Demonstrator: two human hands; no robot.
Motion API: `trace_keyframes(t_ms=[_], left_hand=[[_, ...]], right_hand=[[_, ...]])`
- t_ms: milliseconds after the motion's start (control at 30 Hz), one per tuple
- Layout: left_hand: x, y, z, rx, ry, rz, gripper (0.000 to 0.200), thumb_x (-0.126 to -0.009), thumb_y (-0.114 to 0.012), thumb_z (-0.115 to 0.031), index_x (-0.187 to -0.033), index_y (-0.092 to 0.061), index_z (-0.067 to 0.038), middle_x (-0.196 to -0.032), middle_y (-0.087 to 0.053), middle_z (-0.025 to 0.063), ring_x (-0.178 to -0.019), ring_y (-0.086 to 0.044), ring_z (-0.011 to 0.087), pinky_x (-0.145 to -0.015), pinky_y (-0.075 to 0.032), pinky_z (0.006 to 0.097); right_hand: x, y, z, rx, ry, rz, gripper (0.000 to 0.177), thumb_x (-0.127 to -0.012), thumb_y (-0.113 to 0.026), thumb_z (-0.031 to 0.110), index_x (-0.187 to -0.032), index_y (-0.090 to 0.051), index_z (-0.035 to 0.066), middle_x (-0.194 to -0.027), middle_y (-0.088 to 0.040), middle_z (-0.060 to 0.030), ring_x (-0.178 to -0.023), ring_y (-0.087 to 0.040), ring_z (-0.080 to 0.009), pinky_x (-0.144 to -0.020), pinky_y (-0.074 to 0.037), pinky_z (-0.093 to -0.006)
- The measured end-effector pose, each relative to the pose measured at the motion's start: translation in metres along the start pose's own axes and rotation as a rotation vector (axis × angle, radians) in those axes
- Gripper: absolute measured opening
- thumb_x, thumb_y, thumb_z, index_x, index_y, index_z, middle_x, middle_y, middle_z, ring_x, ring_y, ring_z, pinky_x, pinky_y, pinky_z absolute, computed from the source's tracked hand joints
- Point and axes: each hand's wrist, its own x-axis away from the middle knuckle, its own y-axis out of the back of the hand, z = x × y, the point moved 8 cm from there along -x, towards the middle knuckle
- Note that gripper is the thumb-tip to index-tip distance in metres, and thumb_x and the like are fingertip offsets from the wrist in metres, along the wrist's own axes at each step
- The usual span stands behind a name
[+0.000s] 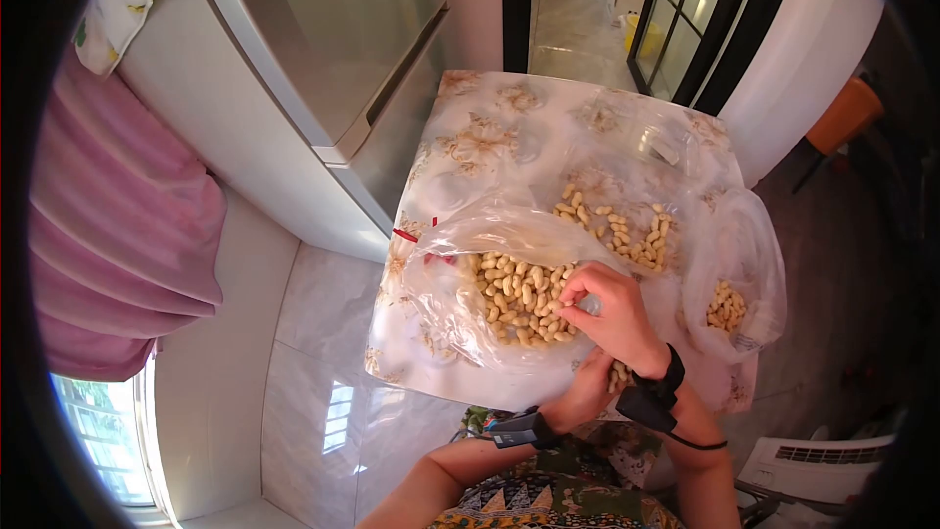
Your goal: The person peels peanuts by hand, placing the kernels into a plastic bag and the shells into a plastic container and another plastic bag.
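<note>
A clear plastic bag [441, 309] lies wide open in front of me, with many unshelled peanuts [519, 294] in it. My right hand [612, 313] reaches over its right side, thumb and forefinger pinched together at the edge of the pile. Anything between those fingertips is too small to make out. Below it, at the table's near edge, my left hand [585, 390] is curled around a few peanuts [619, 375], its fingers partly hidden by my right wrist. Both wrists wear black bands.
More peanuts [641, 245] lie in loose rows on clear plastic behind the bag. A second plastic bag [759, 245] holding peanuts stands at the right edge of the flower-patterned table [480, 142]. A fridge [333, 49] is at the left, an orange chair [844, 116] at the right.
</note>
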Motion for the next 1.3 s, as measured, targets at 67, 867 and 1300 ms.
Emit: trace_keyframes(t_ms=[67, 867, 1300], left_hand=[[0.002, -0.008, -0.005, -0.012, -0.003, 0.011, 0.022, -0.101, -0.043, -0.030, -0.099, -0.054, -0.011, -0.077, -0.055, -0.0023, -0.063, -0.050, 0.0082, -0.053, -0.037, 0.0220], [0.006, -0.012, -0.011, -0.054, 0.057, -0.014, 0.026, -0.100, -0.042, -0.022, -0.121, -0.051, -0.008, -0.105, -0.058, 0.0025, -0.092, -0.057, 0.0129, -0.075, -0.046, 0.0283], [0.003, -0.028, -0.028, -0.081, -0.045, 0.033, 0.029, -0.100, -0.044, -0.027, -0.116, -0.055, -0.007, -0.104, -0.060, 0.0035, -0.094, -0.057, 0.0120, -0.076, -0.046, 0.0274]], right_hand=[[0.002, 0.000, -0.001, -0.015, -0.003, -0.013, 0.017, -0.073, -0.072, -0.003, -0.083, -0.059, 0.001, -0.082, -0.060, -0.0055, -0.071, -0.062, -0.0162, -0.064, -0.051, -0.0266], [0.013, -0.006, -0.009, -0.024, -0.094, 0.006, 0.022, -0.087, -0.065, 0.007, -0.109, -0.062, 0.004, -0.092, -0.066, -0.0112, -0.078, -0.066, -0.0229, -0.067, -0.052, -0.0310], [0.006, -0.048, 0.001, 0.228, 0.141, 0.287, 0.012, -0.088, -0.057, 0.007, -0.099, -0.055, 0.004, -0.091, -0.061, -0.0115, -0.091, -0.058, -0.0323, -0.077, -0.048, -0.0411]])
